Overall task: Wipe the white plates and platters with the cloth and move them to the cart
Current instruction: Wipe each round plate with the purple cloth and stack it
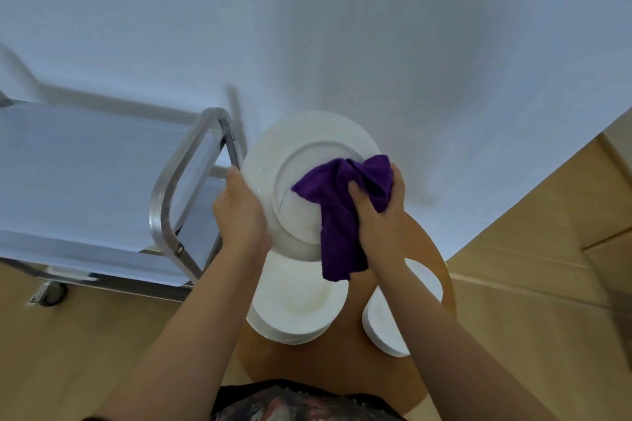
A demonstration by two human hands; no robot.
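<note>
Purple cloth (342,212) is bunched in the right hand (378,212), pressed on a white plate (301,161) which the left hand (239,212) grips by its rim, above the round tabletop (345,355), beside the cart (102,181).

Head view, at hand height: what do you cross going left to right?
Steel cart with tubular handle → left hand gripping the plate's edge → round white plate held tilted up → purple cloth pressed on the plate → right hand bunching the cloth.
</note>
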